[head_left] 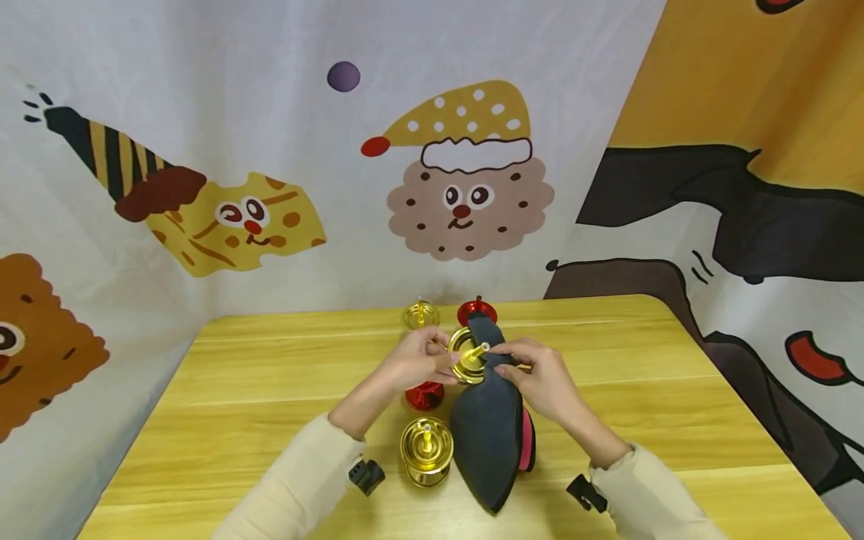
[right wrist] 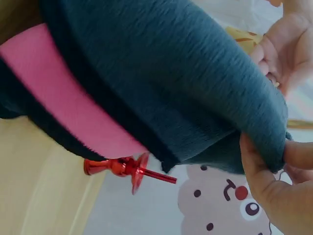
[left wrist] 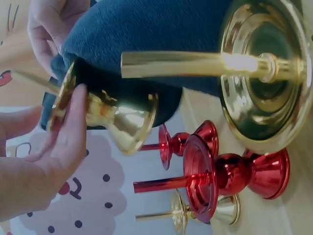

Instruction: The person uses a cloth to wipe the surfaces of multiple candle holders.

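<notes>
My left hand [head_left: 418,358] grips a gold metal candle holder [head_left: 464,346] around its dish. The holder is tilted, with its thin stem towards my right hand. In the left wrist view its flared foot [left wrist: 129,128] hangs above the table. With thumb and fingers my right hand [head_left: 547,379] pinches a dark blue-grey plush fabric piece [head_left: 487,427], close to the gold dish. This soft piece has a pointed lower end and a pink strip [right wrist: 78,93] along one side. Fabric overlaps part of the gold dish in the head view.
On the wooden table [head_left: 270,390], another gold holder [head_left: 427,454] stands at the front and a red one [head_left: 424,397] behind it, partly hidden by my left hand. At the back edge are a gold holder [head_left: 421,315] and a red one [head_left: 477,311]. A printed curtain [head_left: 351,225] hangs behind.
</notes>
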`<action>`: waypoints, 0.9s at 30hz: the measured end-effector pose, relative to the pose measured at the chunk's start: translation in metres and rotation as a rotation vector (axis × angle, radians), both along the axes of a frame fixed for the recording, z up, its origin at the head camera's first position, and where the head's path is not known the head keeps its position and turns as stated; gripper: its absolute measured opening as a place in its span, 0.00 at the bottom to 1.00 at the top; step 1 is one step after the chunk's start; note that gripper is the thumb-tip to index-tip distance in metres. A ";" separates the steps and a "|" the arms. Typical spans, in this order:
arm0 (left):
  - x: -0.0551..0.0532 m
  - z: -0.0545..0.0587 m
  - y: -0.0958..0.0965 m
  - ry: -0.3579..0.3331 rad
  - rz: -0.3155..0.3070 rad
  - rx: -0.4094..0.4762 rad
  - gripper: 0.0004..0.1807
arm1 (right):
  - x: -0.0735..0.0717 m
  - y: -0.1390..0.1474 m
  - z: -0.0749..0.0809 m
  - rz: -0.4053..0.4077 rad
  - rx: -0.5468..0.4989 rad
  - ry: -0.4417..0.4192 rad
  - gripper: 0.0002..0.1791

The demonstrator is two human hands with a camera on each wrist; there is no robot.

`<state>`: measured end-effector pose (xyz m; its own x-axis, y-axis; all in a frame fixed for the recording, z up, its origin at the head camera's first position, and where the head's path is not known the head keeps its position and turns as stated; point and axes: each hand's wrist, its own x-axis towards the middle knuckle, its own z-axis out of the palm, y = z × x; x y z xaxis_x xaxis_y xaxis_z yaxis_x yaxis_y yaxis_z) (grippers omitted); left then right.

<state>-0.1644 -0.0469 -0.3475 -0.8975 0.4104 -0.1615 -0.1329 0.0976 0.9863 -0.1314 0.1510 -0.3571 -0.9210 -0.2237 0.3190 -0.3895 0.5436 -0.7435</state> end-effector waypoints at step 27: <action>-0.010 0.017 -0.021 -0.079 0.116 0.150 0.11 | -0.005 0.019 0.024 -0.002 -0.171 0.158 0.15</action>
